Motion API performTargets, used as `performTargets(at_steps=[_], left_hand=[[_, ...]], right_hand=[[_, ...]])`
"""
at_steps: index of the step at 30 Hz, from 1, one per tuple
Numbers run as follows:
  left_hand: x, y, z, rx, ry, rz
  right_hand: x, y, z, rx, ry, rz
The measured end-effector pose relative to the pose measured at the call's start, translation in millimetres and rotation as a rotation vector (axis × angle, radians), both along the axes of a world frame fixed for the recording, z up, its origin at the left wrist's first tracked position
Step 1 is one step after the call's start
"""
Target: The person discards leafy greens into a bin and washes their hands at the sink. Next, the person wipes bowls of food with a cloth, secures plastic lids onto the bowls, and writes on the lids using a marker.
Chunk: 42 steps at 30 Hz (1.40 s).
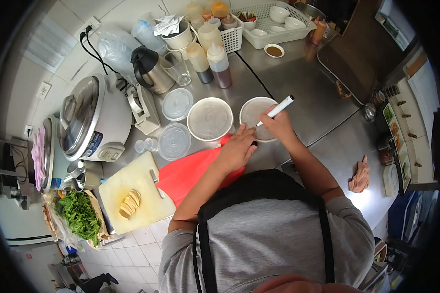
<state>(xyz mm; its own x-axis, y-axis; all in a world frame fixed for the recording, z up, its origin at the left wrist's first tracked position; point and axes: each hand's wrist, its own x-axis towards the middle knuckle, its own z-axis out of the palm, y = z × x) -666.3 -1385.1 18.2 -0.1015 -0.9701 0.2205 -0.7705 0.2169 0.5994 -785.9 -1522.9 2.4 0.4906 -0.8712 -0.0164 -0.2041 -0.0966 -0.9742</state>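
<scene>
My right hand (pixel 279 125) grips a white marker (pixel 281 108), its tip down on the lid of the right-hand round white tub (pixel 253 110). My left hand (pixel 235 149) rests at that tub's near left edge, with what looks like a black marker cap (pixel 253 143) held at its fingers. A second lidded tub (pixel 209 119) stands just left of the first. Under my left forearm lies a flat red piece (pixel 188 173), cloth or plastic; I cannot tell which. Loose clear lids (pixel 175 141) lie further left.
A cutting board (pixel 154 210) with sliced food (pixel 130 204) and a knife (pixel 157 183) sits at left, near leafy greens (pixel 80 217). A rice cooker (pixel 95 117), steel jug (pixel 154 68) and squeeze bottles (pixel 219 66) line the back. A sauce dish (pixel 274 51) and crumpled brown cloth (pixel 360 177) lie rightward.
</scene>
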Motion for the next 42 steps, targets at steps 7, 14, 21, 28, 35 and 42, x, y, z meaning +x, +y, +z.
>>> performTargets(at_steps=[7, 14, 21, 28, 35, 42], left_hand=[[2.7, 0.5, -2.8, 0.002, 0.041, -0.019], [0.5, -0.5, -5.7, 0.010, 0.037, -0.014], [-0.9, -1.5, -4.9, 0.010, 0.017, -0.005], [-2.6, -0.3, -1.1, 0.045, 0.001, 0.000], [-1.3, -1.3, -2.7, 0.078, 0.013, -0.014], [-2.2, -0.2, 0.1, 0.091, 0.019, -0.007]], right_hand=[[2.5, -0.8, 0.5, -0.105, 0.110, -0.013], [2.7, -2.5, 8.4, 0.016, 0.025, -0.011], [-0.6, -12.3, -11.2, -0.191, 0.078, -0.035], [0.1, -9.0, 14.5, -0.235, 0.100, -0.091], [-2.9, -12.7, 4.3, -0.294, 0.217, -0.022], [-7.3, -27.2, 2.6, -0.054, -0.092, 0.006]])
